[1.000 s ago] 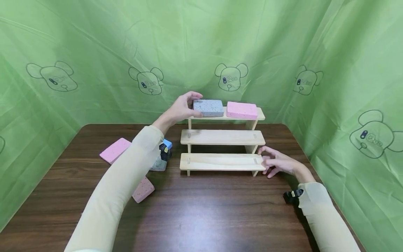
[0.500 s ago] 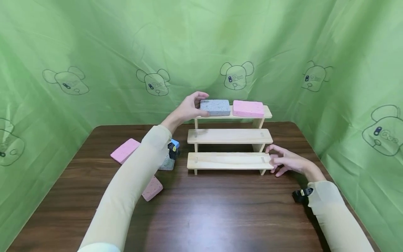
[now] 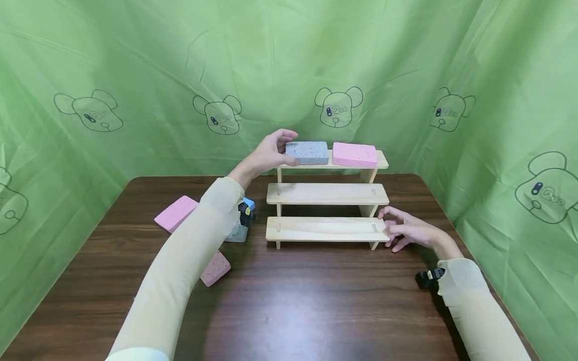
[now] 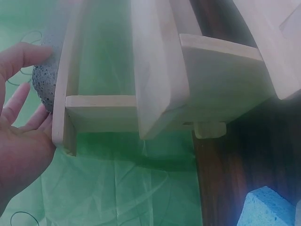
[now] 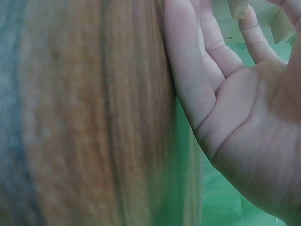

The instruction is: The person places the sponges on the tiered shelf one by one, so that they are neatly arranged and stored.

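Pinching the left end of a speckled blue-grey sponge (image 3: 308, 152) with the left hand (image 3: 269, 152), with thumb in front and fingers behind. Resting flat on the left part of the top tier of a three-step wooden display stand (image 3: 327, 194), near a pink sponge (image 3: 354, 156) but not touching it. Touching the right end of the lowest step with the right hand (image 3: 410, 233), with fingers loosely spread and without any visible pinch; perhaps steadying the stand, but impossible to tell with how much pressure.

Judged to be late in a placing step: set down, perhaps being squared up, not yet let go. Seems to call next for parting thumb and fingers and drawing away to the left, without dragging the sponge askew or nudging the stand. Probably worth keeping the right hand in place meanwhile.

See also, on the left of the worktop (image 3: 338, 296), partly behind the left sleeve (image 3: 178, 265), a flat pink slab (image 3: 175, 212), a speckled dusky-pink sponge (image 3: 216, 269), a grey sponge (image 3: 237, 233) and a bright blue sponge (image 4: 265, 208); all possible candidates for a later pick.
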The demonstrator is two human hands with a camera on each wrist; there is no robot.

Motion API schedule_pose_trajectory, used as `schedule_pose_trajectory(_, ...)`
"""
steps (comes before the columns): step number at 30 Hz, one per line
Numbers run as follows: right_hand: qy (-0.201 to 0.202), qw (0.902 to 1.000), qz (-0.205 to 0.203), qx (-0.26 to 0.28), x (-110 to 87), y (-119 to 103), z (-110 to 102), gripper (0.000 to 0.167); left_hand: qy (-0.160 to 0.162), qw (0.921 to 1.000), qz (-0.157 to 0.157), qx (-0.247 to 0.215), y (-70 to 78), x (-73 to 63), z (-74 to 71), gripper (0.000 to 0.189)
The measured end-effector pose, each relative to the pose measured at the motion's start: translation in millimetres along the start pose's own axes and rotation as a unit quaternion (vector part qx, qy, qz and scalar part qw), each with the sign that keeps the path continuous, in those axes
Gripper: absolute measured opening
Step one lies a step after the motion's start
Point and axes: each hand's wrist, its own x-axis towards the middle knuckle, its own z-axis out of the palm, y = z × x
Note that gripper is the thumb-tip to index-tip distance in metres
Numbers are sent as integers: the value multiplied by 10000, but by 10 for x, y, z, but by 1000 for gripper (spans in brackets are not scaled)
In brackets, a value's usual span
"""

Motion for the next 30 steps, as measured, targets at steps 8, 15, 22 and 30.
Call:
schedule_pose_trajectory(8, -16, 10000, -47, 2, 7, -10, 14, 36, -61, 10000, 12, -48, 24, -15, 3, 74)
schedule_pose_trajectory(15, 85, 9999, 63, -28, -3, -15, 14, 36, -20, 9999, 91, 44, 31, -39, 10, 71)
schedule_pose_trajectory(22, 40, 10000, 37, 3, 1, 7, -18, 36, -28, 9983, 213, 546, 32, -135, -93, 75)
schedule_pose_trajectory(30, 33, 10000, 42, 17, 6, 11, -24, 37, 1, 9949, 339, 949, 26, -566, -349, 82)
